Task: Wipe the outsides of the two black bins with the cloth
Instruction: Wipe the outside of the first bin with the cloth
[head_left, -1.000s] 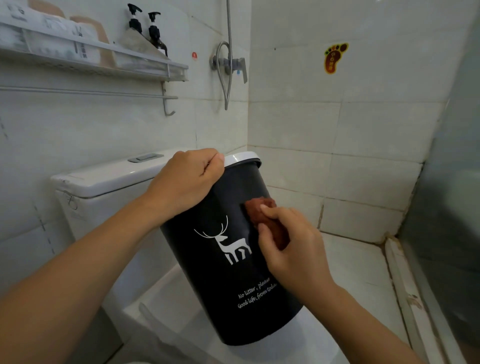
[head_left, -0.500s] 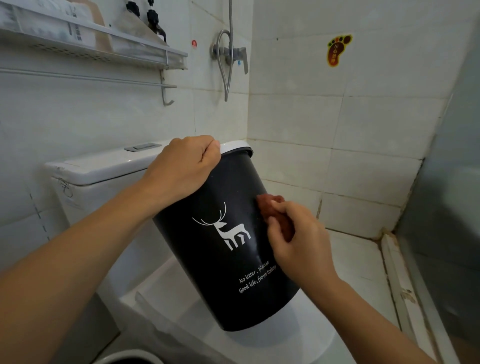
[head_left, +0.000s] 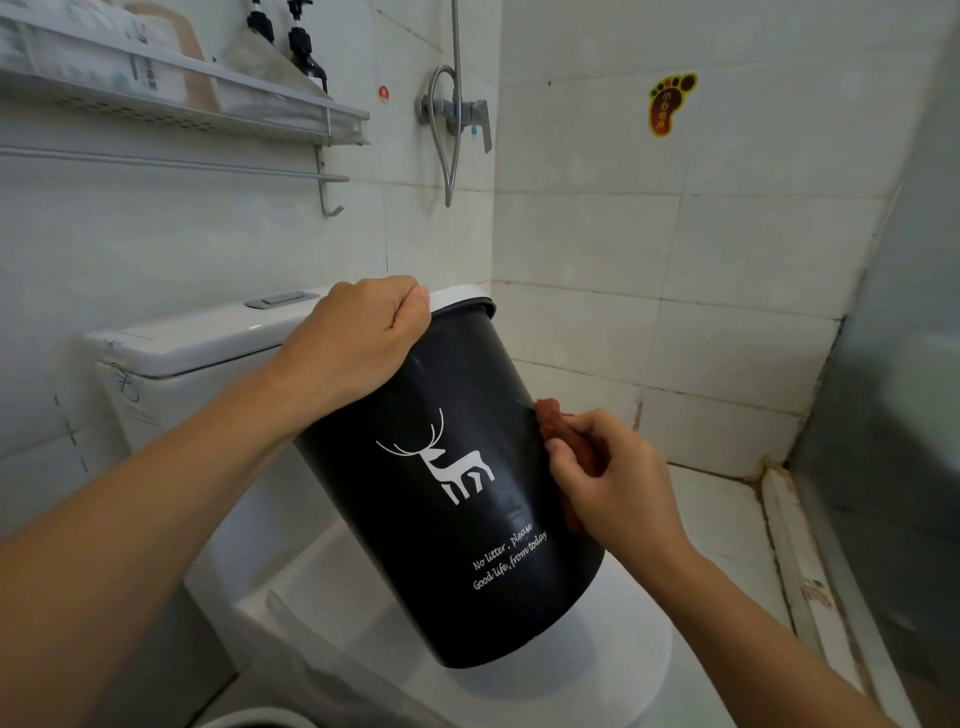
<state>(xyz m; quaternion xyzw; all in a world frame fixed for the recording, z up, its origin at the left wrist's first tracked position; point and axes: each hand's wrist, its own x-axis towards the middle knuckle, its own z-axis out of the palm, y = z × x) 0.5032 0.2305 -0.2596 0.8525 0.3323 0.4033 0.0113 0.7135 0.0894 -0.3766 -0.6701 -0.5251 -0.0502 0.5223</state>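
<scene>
Leaning bin (head_left: 457, 499) (rim up-left) gripped by L hand (head_left: 353, 343); R hand (head_left: 613, 483) presses cloth (head_left: 558, 423).

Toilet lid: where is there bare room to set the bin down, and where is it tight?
The toilet lid shows bare white under and right of the tilted bin, and left of its base. The tank top is bare left of the left hand. It is tight where the right hand presses the cloth against the bin.
</scene>
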